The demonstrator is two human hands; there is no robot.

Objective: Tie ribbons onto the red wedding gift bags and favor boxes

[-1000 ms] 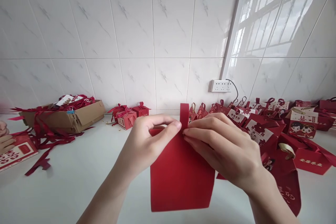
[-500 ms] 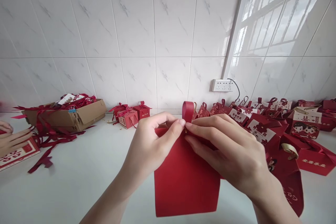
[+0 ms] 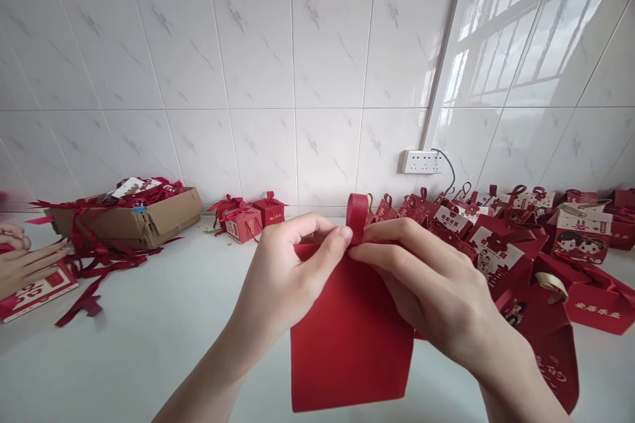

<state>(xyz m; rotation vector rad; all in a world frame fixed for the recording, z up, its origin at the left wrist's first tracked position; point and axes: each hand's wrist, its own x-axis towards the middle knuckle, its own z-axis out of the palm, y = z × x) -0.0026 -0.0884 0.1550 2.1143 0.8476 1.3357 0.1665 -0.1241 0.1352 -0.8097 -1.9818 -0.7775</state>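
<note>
Atop the box (image 3: 352, 344), the loop (image 3: 358, 217) is pinched by left hand (image 3: 292, 271) and right hand (image 3: 441, 287), seemingly being fastened; steady alignment is needed.

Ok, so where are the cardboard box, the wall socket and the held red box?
Cardboard box (image 3: 116, 228): head view, brown near side.
Wall socket (image 3: 421, 162): head view, white face.
Held red box (image 3: 352, 337): head view, plain near side.

You face smooth card and shiny ribbon.
Your red box panel (image 3: 353, 337) looks smooth, nearly matt card; the ribbons (image 3: 84, 231) have a satin sheen; the carton (image 3: 169, 215) is dull brown cardboard; the wall tiles (image 3: 327, 33) look glossy.
</note>
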